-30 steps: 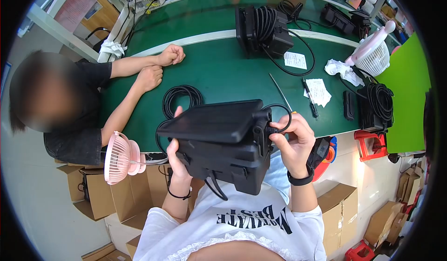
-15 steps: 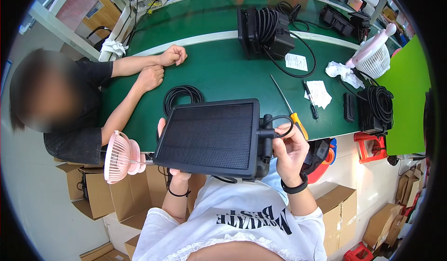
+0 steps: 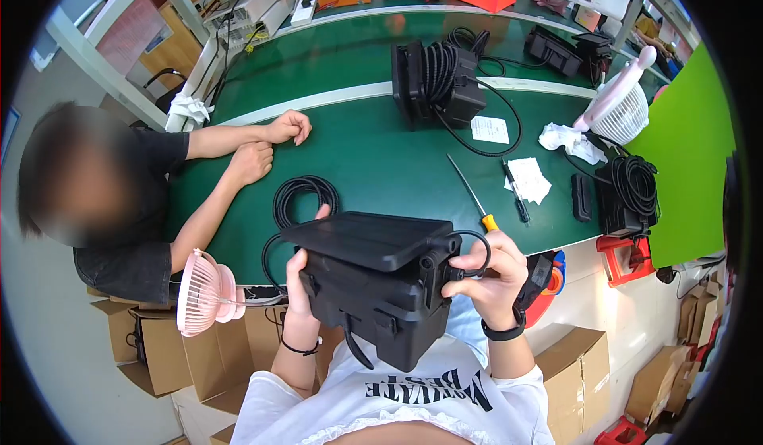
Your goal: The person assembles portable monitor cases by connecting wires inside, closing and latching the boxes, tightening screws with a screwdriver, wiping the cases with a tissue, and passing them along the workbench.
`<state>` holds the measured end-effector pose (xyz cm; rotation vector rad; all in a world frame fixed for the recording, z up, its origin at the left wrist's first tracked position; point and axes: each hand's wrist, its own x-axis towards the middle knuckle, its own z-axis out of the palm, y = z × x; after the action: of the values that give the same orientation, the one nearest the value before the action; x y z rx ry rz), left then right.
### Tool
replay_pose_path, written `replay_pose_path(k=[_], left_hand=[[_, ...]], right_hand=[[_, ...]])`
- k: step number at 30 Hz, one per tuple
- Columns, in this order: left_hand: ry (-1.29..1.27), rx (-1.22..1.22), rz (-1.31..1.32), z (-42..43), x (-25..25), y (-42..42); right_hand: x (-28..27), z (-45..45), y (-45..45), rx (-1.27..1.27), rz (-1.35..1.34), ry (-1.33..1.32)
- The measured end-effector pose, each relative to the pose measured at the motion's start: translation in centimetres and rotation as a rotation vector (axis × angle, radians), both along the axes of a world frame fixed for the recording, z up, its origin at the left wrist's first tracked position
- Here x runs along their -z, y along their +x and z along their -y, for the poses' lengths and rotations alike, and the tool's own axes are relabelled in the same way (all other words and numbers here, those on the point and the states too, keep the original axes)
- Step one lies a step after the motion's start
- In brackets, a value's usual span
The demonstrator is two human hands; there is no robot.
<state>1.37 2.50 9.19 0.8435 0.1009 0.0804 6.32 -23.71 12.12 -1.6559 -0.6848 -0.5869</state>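
Above the table's front edge I hold a black plastic box (image 3: 381, 306) with a flat panel (image 3: 369, 234) tilted over it, which looks like a solar panel. My left hand (image 3: 297, 284) is closed round the box's left end, thumb up beside the panel. At the other end, the fingers of my right hand (image 3: 494, 280) pinch the box's side fitting, where a short looped cable (image 3: 483, 246) comes out. Latches show on the box's near face. Behind my left hand lies a coiled black cable (image 3: 306, 199). A screwdriver (image 3: 473, 191) with a yellow handle lies beyond my right hand.
Another black unit with coiled cable (image 3: 441, 83) stands mid-table. To the right are a pen (image 3: 517, 191), paper slips (image 3: 531, 179), a white fan (image 3: 624, 107) and more coiled cable (image 3: 634, 183). A co-worker's forearms (image 3: 226, 176) rest at left, near a pink fan (image 3: 203, 292).
The box has tipped so its near face and latches show, where the panel's textured face filled the view before. My right hand stays at the side fitting. The view has shifted slightly.
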Motion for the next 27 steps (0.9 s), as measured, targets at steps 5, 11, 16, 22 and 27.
replay_pose_path(k=[5, 11, 16, 22, 27], left_hand=[[-0.091, 0.1, -0.057, 0.2, 0.4, 0.1], [0.043, 0.039, 0.006, 0.5, -0.7, -0.4], [0.141, -0.01, 0.036, 0.4, -0.9, -0.6], [0.269, -0.032, 0.06, 0.3, -1.7, -1.1], [0.284, -0.04, 0.081, 0.0, -1.0, -0.8]], right_hand=[[-0.3, 0.0, -1.2, 0.022, -0.072, -0.037], [1.4, -0.4, -2.0, 0.049, -0.137, 0.11], [2.9, -1.1, -2.9, 0.097, -0.257, 0.297], [3.3, -1.4, -3.5, 0.03, -0.324, 0.419], [3.6, -1.5, -3.5, 0.011, -0.281, 0.455]])
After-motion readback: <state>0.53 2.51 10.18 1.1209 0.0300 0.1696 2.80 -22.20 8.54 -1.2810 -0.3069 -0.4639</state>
